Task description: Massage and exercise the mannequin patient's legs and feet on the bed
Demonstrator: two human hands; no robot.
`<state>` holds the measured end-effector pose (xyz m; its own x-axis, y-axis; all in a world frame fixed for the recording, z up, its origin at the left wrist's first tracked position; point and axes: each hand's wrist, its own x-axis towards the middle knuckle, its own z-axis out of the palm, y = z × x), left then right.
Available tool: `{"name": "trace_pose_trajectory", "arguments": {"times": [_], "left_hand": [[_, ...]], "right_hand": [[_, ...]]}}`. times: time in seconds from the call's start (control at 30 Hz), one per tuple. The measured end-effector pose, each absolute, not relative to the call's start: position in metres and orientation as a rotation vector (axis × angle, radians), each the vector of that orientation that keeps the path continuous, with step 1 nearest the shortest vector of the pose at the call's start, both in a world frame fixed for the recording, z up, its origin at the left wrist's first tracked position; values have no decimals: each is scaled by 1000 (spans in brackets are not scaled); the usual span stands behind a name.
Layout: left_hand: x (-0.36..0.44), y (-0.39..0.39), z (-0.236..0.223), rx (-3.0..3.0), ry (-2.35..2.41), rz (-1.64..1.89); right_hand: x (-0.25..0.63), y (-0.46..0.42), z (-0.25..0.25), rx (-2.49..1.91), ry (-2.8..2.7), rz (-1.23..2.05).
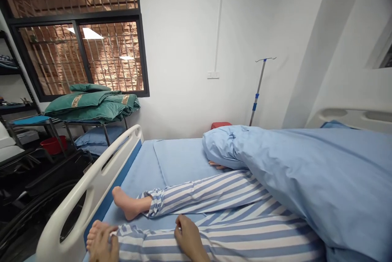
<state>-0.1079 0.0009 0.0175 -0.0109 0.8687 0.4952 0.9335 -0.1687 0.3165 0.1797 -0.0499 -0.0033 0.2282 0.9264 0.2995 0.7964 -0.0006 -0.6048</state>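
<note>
A person in blue-and-white striped pyjama trousers (214,194) lies on the bed with both feet bare. My left hand (103,247) is at the lower frame edge, its fingers closed over the near foot (97,229) beside the trouser cuff. Higher up that same leg, around the knee, my right hand (189,235) curves over the striped cloth with fingers bent, gripping the leg; its fingertips are partly hidden. The far foot (130,204) rests on the sheet, untouched. A light blue quilt (284,168) covers the upper body, and the lying person's fingers (218,165) show beneath its edge.
A cream footboard (92,180) borders the bed on the left, with a dark wheelchair (45,196) beyond. Folded green bedding (94,102) lies below the barred window (79,49). An IV pole (257,94) and a red object (221,124) stand behind the bed.
</note>
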Motion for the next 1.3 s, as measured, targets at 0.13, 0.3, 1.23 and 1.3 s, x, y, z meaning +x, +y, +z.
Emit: {"name": "trace_pose_trajectory", "arguments": {"times": [0.13,0.3,1.23,1.3], "left_hand": [[-43,38,-4,-2510,-1798,-990],[8,88,-25,-2678,-1646,-511],[-33,72,0,-2540,-1558,-193],[-21,90,-7,-2627,-1507,-372]], "right_hand": [[173,-51,-12,-1922,-1700,98],[173,-40,-32,-2011,-1731,57],[169,-42,-26,-2013,-1723,61],[170,-41,-27,-2015,-1728,65]]}}
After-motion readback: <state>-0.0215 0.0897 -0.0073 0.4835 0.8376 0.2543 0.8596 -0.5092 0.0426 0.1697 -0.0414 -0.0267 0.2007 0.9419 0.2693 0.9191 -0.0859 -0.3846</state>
